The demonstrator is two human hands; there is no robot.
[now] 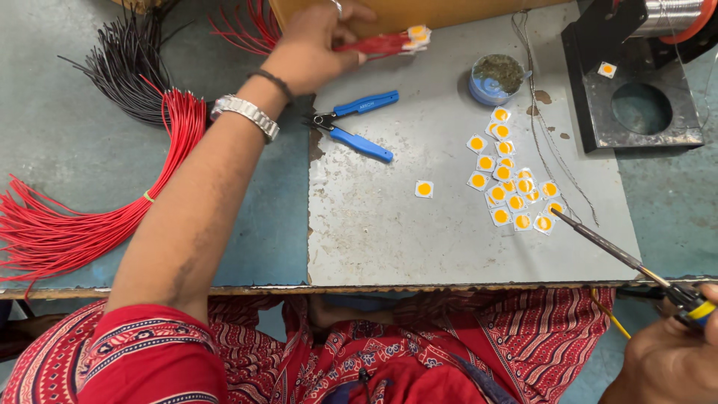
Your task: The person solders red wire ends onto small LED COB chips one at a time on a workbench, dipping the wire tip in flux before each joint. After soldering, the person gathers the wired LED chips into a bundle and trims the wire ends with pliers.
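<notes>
Red wires (378, 45) in left hand (314, 45), soldering iron (606, 243) in right hand (669, 359)

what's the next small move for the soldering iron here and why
Probably bring the soldering iron in the right hand up toward the left hand. That hand holds red wires with small chips on their ends at the far edge of the grey plate, while the iron's tip sits beside the loose pile of yellow-centred chips, well short of them.
</notes>
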